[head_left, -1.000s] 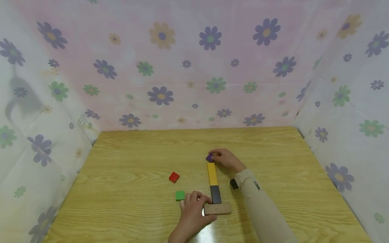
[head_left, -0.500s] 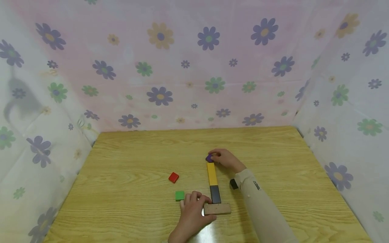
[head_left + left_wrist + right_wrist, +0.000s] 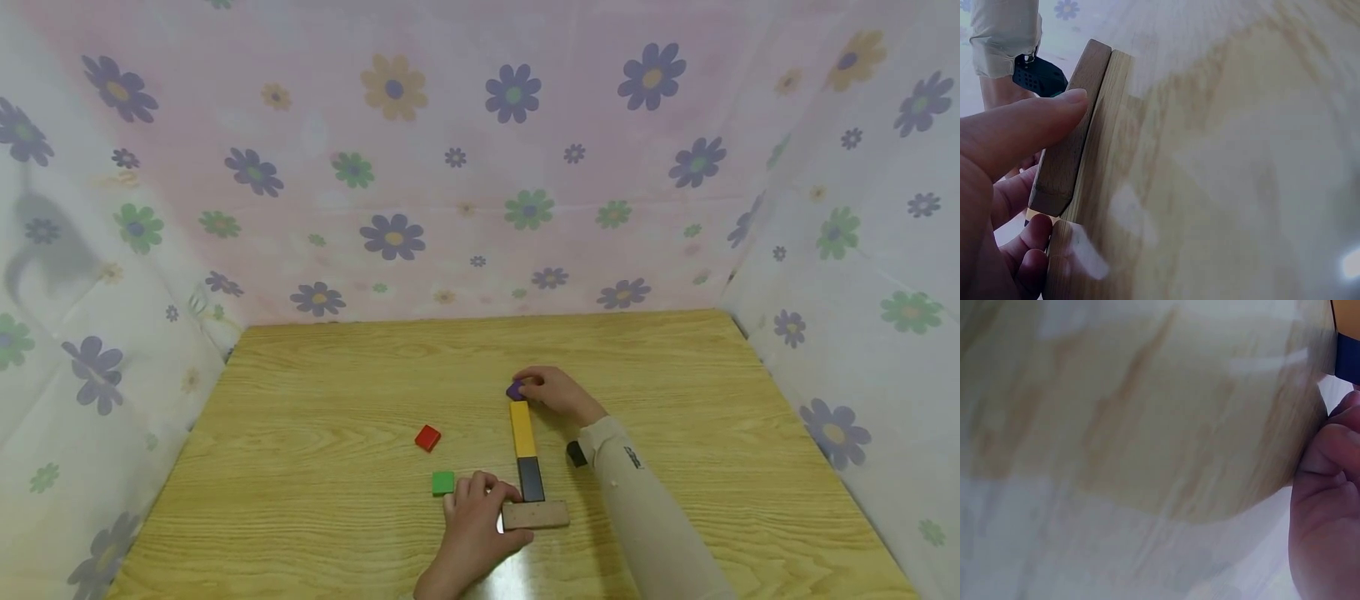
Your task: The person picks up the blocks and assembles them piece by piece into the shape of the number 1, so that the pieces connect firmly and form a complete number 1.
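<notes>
My left hand [image 3: 476, 529] holds the left end of a plain wooden block [image 3: 536, 515], thumb on its near side and fingers on its far side. In the left wrist view the thumb lies against the long face of this block [image 3: 1063, 150]. A dark grey block [image 3: 531, 479] extends away from the wooden one, and a yellow block [image 3: 522, 429] continues that line. At the yellow block's far end, my right hand [image 3: 558, 393] pinches a small purple block [image 3: 514, 390]. In the right wrist view only the edge of this purple block [image 3: 1349, 359] shows beside the fingers.
A green block [image 3: 443, 483] lies close to the left hand's fingers. Farther off to the left is a red block [image 3: 428, 437]. A black block [image 3: 577, 454] sits partly behind the right sleeve [image 3: 645, 500]. Flowered cloth [image 3: 465, 192] encloses the wooden table [image 3: 322, 400] at the back and sides.
</notes>
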The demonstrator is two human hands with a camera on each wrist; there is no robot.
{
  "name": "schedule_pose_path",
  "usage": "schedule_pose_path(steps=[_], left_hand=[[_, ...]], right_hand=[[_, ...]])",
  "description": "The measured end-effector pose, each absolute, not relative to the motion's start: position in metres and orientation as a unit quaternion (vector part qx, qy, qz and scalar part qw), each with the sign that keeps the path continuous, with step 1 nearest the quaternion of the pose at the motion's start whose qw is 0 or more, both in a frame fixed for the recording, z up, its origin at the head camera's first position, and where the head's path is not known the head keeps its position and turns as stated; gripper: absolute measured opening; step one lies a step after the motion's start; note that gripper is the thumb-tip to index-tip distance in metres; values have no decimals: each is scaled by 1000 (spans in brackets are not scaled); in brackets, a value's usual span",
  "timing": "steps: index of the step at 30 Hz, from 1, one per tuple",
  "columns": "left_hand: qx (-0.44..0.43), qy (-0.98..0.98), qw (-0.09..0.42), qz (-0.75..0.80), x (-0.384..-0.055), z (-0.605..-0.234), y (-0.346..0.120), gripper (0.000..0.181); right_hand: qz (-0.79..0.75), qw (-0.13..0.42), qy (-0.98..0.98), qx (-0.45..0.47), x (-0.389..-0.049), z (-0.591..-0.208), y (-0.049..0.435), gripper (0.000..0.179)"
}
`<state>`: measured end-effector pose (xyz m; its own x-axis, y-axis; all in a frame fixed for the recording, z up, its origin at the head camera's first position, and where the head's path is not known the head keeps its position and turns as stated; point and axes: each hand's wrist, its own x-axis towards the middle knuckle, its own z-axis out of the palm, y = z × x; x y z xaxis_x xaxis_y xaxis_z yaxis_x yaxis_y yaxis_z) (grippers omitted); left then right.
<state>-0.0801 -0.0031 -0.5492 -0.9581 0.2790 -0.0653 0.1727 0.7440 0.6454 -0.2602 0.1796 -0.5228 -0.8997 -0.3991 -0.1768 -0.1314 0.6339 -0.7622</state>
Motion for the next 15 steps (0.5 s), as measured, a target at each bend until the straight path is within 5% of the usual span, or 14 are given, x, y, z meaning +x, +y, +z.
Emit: schedule_pose_path(steps=[15], left_hand=[[124,931,67,336,-79,-548,-4,35]], right_hand=[[-394,159,892,-153,-261,-524,179,31]])
